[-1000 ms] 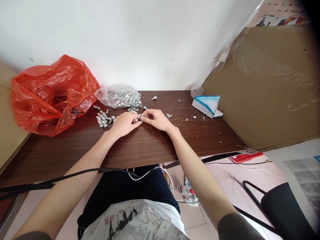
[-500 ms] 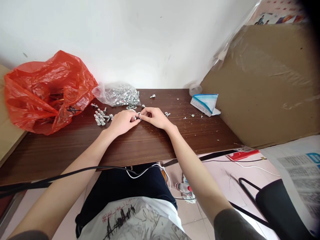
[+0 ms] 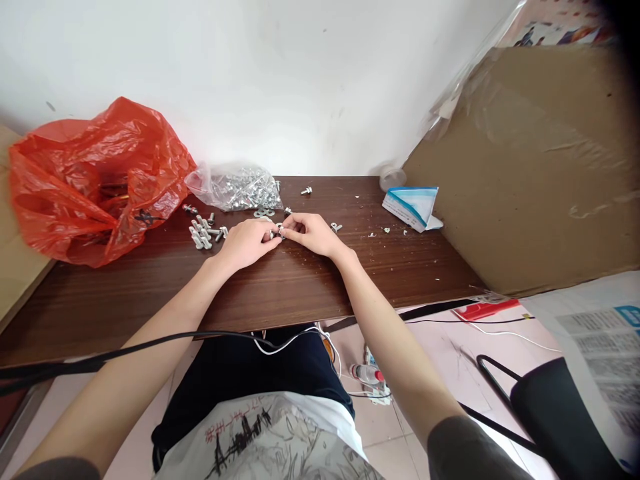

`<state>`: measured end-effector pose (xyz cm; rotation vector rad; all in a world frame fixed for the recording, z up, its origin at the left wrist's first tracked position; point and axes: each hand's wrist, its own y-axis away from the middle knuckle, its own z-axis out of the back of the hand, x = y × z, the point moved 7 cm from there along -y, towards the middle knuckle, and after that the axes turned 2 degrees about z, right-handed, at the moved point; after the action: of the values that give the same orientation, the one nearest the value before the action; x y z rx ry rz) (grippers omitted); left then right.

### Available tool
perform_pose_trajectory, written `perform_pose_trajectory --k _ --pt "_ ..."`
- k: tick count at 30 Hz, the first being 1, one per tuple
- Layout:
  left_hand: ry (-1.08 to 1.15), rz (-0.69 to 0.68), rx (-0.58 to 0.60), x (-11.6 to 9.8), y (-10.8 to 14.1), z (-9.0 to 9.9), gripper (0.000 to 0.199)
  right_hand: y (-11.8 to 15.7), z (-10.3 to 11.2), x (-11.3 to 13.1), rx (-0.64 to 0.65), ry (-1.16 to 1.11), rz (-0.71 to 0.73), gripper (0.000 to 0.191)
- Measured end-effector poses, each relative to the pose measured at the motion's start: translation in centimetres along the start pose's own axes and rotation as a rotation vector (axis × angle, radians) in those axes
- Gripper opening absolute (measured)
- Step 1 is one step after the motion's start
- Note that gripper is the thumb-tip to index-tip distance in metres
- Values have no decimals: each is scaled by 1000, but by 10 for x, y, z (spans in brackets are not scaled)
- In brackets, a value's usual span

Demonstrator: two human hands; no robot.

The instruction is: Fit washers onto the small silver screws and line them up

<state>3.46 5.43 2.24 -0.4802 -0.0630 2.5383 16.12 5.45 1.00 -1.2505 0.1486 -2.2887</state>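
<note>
Both hands meet over the brown table. My left hand (image 3: 250,241) is closed, its fingertips pinching a small metal bolt (image 3: 273,234). My right hand (image 3: 313,235) is closed too, thumb and fingers on a small metal piece against that bolt; the fingers partly hide it. Left of my left hand stand several bolts (image 3: 201,233) in a cluster. Just behind my hands are flat washers (image 3: 264,213) and one bolt (image 3: 288,211). Another small bolt with a washer (image 3: 335,227) lies right of my right hand.
A clear bag of metal hardware (image 3: 245,189) lies near the wall, beside a red plastic bag (image 3: 100,187) at the left. On the right are a blue and white packet (image 3: 411,207) and a large cardboard box (image 3: 540,167). Black cables (image 3: 150,341) cross the near edge.
</note>
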Motion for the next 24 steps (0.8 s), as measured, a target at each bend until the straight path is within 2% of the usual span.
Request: perform_pose_trajectory --k 9,15,24 --pt "6 -2 -8 0 0 -1 18 0 0 0 2 -3 14 25" --pt "-32 2 -41 -3 2 -1 17 0 1 6 -10 -1 87 19" --pt "-13 49 -72 -1 3 -2 17 0 3 4 -62 37 63 15"
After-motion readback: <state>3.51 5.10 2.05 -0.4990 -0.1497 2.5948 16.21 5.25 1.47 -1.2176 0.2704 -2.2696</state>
